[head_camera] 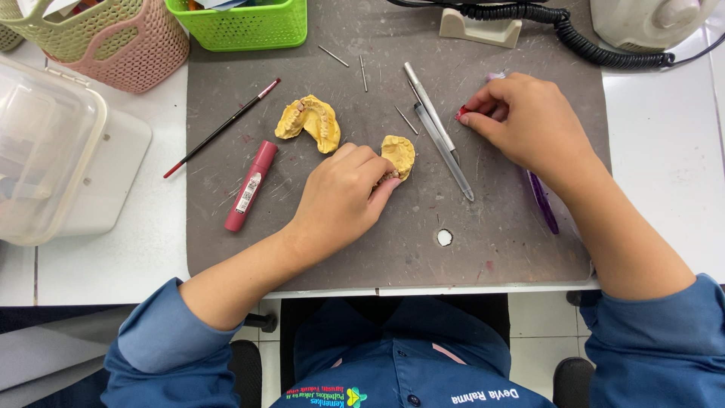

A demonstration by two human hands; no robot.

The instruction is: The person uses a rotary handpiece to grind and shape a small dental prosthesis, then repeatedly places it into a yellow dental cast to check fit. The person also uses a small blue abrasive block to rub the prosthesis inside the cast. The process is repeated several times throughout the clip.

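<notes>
- White desk [664,151] carried a grey work mat [393,242], scratched and stained, with one small white spot near its front edge.
- Left hand [340,200] lay curled on the mat, its fingers closed around a small yellow dental cast [399,155], which stuck out past the fingertips toward the mat's middle.
- Right hand [521,121] was pinched shut, thumb and forefinger squeezing a small red bit [461,113] just right of the tools.
- A second, larger yellow cast [310,122] with a row of teeth lay free on the mat, near the left hand and up-left of it; two casts in all.
- Two long silver instruments [442,132] lay crossed between the hands, and four thin metal pins [362,73] were scattered above them.
- One thin red-handled brush [223,127] and one pink tube [251,186] lay left of the casts.
- A purple tool [544,204] showed partly under the right wrist.
- Three baskets stood along the back edge: one pink [147,53], one bright green [245,26], one pale green.
</notes>
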